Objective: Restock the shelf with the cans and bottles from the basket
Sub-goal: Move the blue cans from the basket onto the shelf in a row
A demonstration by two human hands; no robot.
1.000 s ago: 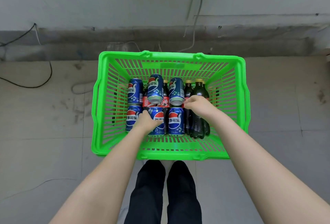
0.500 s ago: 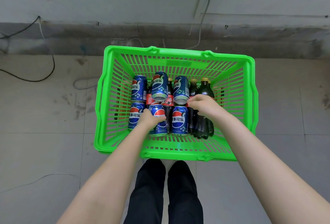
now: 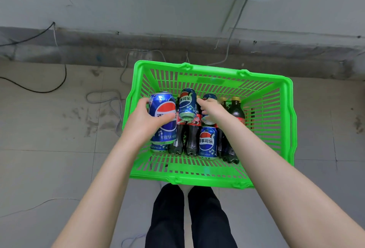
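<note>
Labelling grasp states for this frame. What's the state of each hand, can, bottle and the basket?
left hand: grips held can
held can: raised over the basket's left side
right hand: curled round back can
back can: lying in basket, gripped
middle can: lying on bottles
front can: lying among bottles
bottles: lying in basket
basket: on floor, loaded

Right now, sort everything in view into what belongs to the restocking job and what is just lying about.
For the job: green basket; cans; bottles; left hand holding the raised can; right hand gripping the far can.

Lying about: black cable on the floor; grey wire loop beside the basket.
</note>
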